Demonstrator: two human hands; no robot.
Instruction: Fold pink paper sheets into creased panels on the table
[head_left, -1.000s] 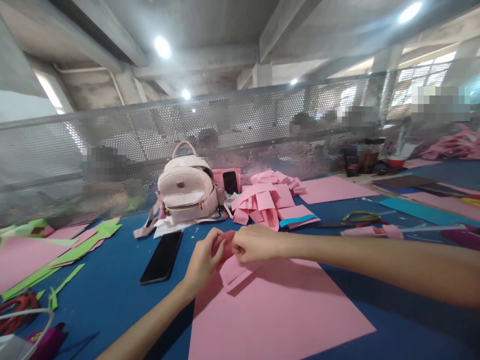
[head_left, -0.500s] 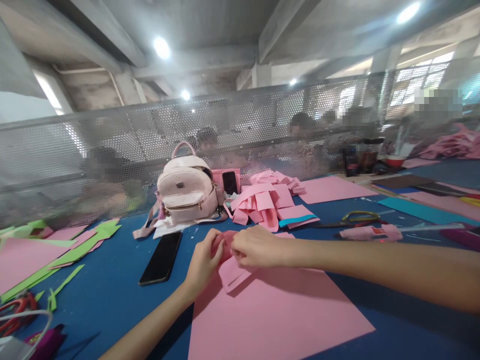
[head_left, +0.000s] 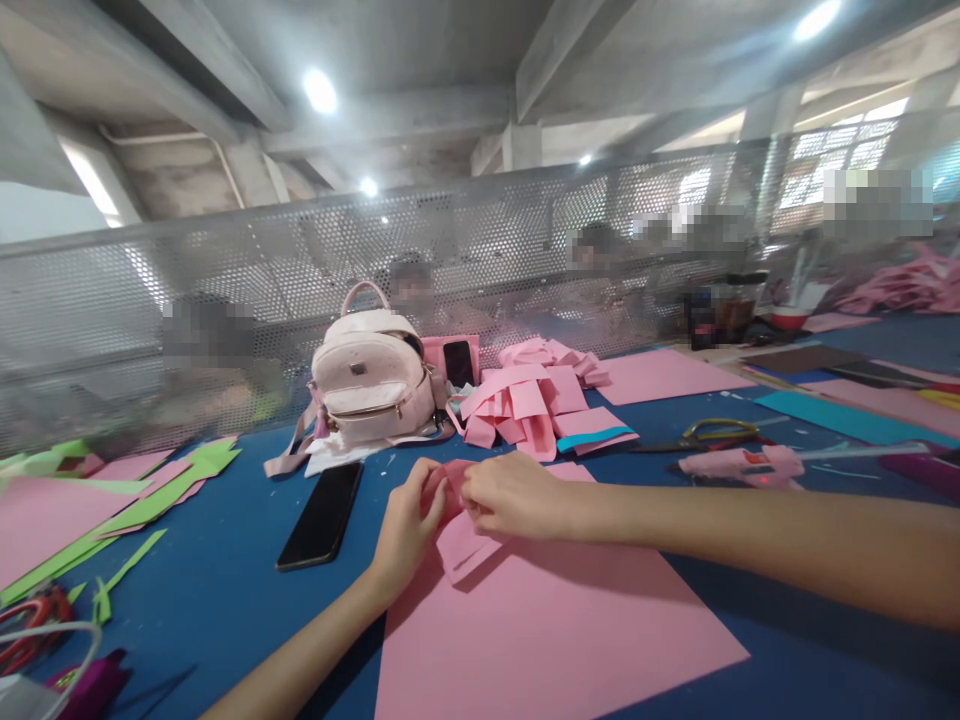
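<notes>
Folded pink piece: being held over pink sheet; left hand clasping its left side; right hand pinching it from right, grip partly hidden; firm left hold, even right pressure probably serving folds best; glue gun lying farther right.

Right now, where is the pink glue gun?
At right in the head view, the pink glue gun lies on the blue table between the right forearm and yellow-handled scissors.

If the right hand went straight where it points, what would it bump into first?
The right hand would probably meet the folded pink paper first, then the left hand; depth there is hard to judge.
</notes>
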